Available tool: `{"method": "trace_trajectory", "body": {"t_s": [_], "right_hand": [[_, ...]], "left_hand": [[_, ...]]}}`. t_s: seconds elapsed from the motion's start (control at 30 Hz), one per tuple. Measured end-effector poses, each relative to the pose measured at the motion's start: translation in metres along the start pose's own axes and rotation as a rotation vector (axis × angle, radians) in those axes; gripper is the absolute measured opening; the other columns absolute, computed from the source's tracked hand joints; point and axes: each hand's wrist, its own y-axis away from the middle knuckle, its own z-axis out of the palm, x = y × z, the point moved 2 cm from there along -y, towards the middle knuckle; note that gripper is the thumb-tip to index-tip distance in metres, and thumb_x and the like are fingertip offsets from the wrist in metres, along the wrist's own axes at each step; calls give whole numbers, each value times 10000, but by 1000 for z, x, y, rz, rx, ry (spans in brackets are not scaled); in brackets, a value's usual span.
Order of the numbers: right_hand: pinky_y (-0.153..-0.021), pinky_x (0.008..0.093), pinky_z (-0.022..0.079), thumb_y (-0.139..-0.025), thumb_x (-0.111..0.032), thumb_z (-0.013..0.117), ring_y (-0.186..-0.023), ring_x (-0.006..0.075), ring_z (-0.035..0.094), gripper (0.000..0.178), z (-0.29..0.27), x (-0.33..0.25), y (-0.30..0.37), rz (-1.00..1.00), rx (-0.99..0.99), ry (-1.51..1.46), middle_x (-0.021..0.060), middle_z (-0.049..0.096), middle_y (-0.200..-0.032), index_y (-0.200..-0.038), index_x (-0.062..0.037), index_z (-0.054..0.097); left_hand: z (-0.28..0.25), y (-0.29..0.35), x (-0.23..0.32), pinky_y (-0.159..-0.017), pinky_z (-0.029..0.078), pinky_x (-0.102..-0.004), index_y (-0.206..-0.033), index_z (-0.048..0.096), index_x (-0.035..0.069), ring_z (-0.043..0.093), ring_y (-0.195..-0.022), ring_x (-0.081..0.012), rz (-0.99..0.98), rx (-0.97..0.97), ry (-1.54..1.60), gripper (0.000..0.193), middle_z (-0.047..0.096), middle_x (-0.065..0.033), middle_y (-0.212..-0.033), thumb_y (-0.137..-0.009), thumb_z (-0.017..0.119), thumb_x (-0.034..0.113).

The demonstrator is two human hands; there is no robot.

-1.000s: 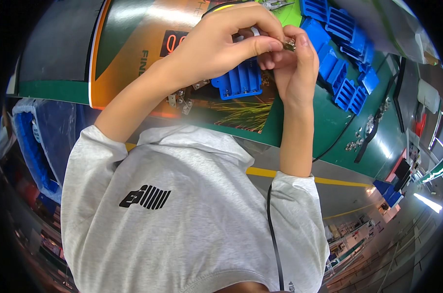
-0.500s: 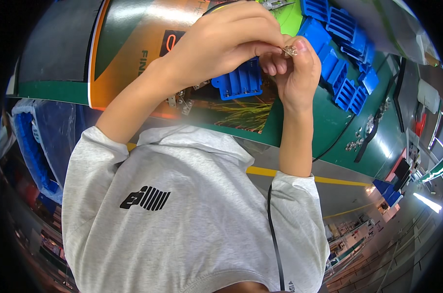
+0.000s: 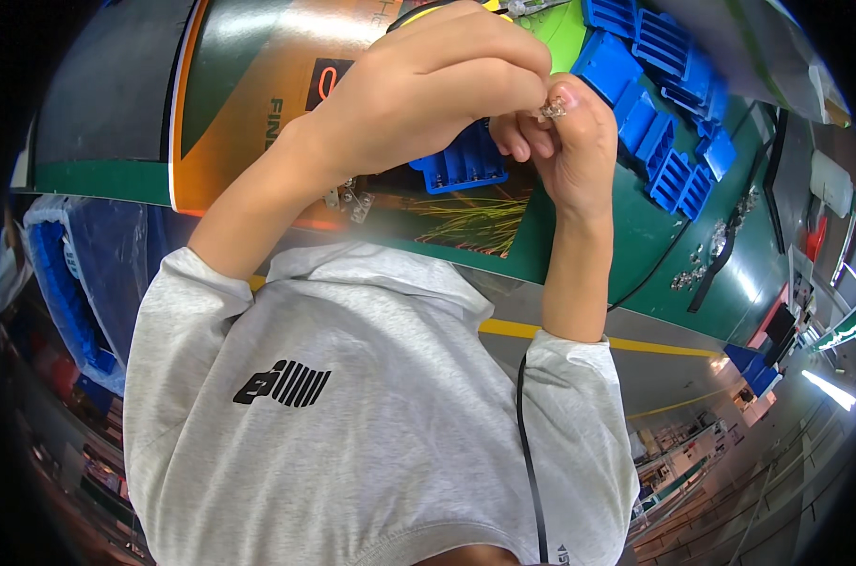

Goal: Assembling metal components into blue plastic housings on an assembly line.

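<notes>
My left hand (image 3: 447, 90) reaches across the bench, its fingers closed in a pinch at one end of a small shiny metal spring contact (image 3: 552, 110). Pressed under the thumb of my right hand (image 3: 579, 141), the same contact sits between thumb and fingers. Its finer shape is too small to make out. Just beneath my hands lies a blue slotted plastic case (image 3: 464, 170), partly covered by my left hand, with small metal bits in its slots. Several loose metal pieces (image 3: 357, 206) rest on the mat near my left wrist.
Several blue slotted cases (image 3: 668, 179) are piled to the right on the green bench (image 3: 626, 269). Small metal pieces (image 3: 697, 269) lie scattered beside black strips (image 3: 720, 255). Yellow-handled pliers (image 3: 517, 8) lie at the far edge by a bright green item (image 3: 565, 33).
My left fingers have closed in over the contact, and my right thumb has tilted further over it. The blue case below shows slightly less.
</notes>
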Motion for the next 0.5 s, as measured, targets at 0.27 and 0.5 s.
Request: {"method": "trace_trajectory", "body": {"t_s": [0.27, 0.5], "right_hand": [[-548, 272, 398, -964, -261, 423, -549, 146, 447, 316, -7, 8, -5, 44, -43, -72, 22, 378, -565, -812, 2, 511], [-551, 283, 410, -963, -300, 428, -561, 156, 455, 363, -2, 4, -2, -47, -44, -39, 27, 390, -571, -859, 28, 543]], "left_hand": [[-12, -40, 34, -633, 499, -291, -906, 624, -37, 609, -730, -223, -833, -200, 68, 153, 599, -123, -878, -756, 643, -57], [-15, -64, 30, -608, 507, -252, -938, 628, -38, 610, -711, -195, -1278, -345, 142, 162, 594, -125, -876, -782, 626, -80]]}}
